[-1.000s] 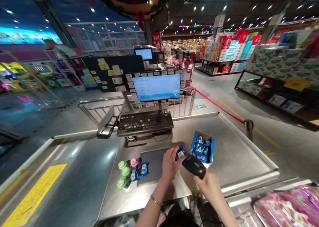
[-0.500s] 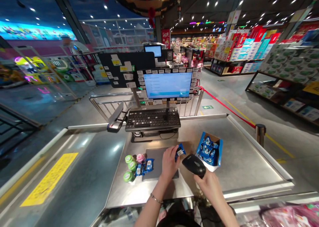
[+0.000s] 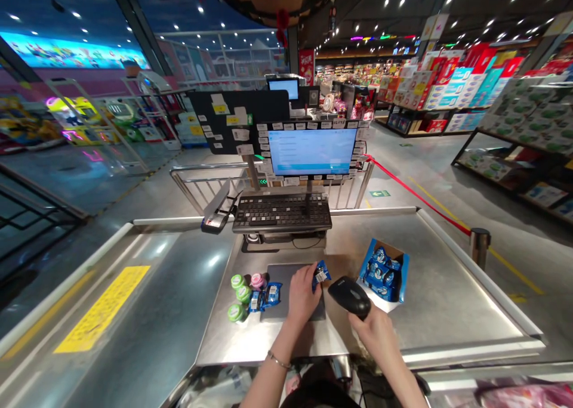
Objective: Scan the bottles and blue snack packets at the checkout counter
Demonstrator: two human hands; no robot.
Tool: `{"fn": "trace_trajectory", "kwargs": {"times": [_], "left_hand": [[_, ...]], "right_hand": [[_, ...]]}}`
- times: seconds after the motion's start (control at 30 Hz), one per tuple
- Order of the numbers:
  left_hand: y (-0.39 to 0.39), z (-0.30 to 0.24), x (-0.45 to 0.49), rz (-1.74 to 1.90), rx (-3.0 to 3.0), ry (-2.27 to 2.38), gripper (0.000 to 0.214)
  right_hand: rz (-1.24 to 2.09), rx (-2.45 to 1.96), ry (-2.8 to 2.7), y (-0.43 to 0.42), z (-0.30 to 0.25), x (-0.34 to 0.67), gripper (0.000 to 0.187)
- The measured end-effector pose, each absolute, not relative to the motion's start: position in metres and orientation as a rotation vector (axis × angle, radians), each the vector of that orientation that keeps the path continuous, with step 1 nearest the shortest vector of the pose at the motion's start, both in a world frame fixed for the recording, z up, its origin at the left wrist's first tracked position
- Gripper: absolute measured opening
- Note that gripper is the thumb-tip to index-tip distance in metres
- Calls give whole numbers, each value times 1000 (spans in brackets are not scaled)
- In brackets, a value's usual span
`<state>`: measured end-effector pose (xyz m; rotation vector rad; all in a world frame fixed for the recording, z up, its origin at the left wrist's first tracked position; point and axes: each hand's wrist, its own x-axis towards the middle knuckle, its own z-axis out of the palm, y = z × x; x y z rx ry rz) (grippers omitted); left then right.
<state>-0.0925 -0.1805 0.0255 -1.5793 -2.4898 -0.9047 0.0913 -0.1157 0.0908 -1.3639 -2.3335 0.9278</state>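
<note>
Steel checkout counter (image 3: 465,277), shop shelves (image 3: 483,169) off to the right, monitor (image 3: 312,151) and keyboard (image 3: 282,212) up at the counter's far edge. Left hand (image 3: 303,293) has a blue packet (image 3: 321,272) pinched in its fingers, right around the grey plate's (image 3: 278,272) far right corner, barcode showing; can't tell if it's touching the plate. Right hand (image 3: 376,331) comes in over the near edge, wrapped round a black scanner (image 3: 350,296), its head near the packet but not touching. Open box (image 3: 404,272) of similar packets sits past the plate's right edge. Two more packets (image 3: 272,294) lie at its left edge, next to three green tubs (image 3: 236,313) and a pink one (image 3: 258,281).
</note>
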Motion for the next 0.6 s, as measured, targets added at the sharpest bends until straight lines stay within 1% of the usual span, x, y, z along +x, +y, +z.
{"fn": "trace_trajectory", "kwargs": {"times": [0.1,0.2,0.3,0.43,0.53,0.6], "left_hand": [[-203,9,-97,-821,-1513,-2696,51],[-243,-19,-101,-717,-1376,-2901,47],[-286,-48,-106,-476,-1223,-3031,47],[-321,-67,-118,-270,-996,-2961,43],[-324,-61,-126,-285,-908,-2873,40],[-314,-51,-127,-371,-930,-2825,39]], "right_hand": [[948,-1312,-2316,-117,82,87,32],[991,-1263,-2320,-119,77,83,32],[1055,-1213,-2346,-121,77,81,32],[1070,-1206,-2366,-124,78,78,33],[1093,-1201,-2350,-125,79,77,32],[1106,-1187,-2325,-124,79,79,32]]}}
